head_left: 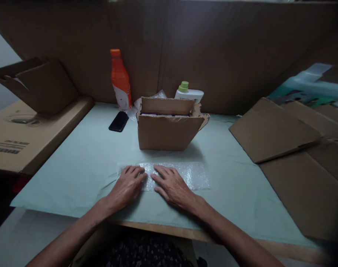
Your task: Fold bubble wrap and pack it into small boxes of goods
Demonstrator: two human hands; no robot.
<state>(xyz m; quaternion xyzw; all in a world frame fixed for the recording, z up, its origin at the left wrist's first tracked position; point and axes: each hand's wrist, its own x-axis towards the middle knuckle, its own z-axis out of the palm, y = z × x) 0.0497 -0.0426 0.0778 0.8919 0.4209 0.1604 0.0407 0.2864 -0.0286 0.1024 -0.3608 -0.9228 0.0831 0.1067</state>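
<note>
A strip of clear bubble wrap (195,176) lies spread out on the pale green table cover, near its front edge. My left hand (128,184) rests on the left part of the strip, fingers stretched forward. Close beside it, my right hand (171,185) lies on the middle of the strip with its fingers apart. Just behind the wrap stands an open cardboard box (165,131), its top flaps raised. Something purplish shows inside, mostly hidden by the front wall.
Behind the box stand an orange bottle (121,81) and a white bottle with a green cap (189,92). A black phone (118,121) lies left of the box. Flattened cardboard (288,133) covers the right side; a large carton (32,129) borders the left.
</note>
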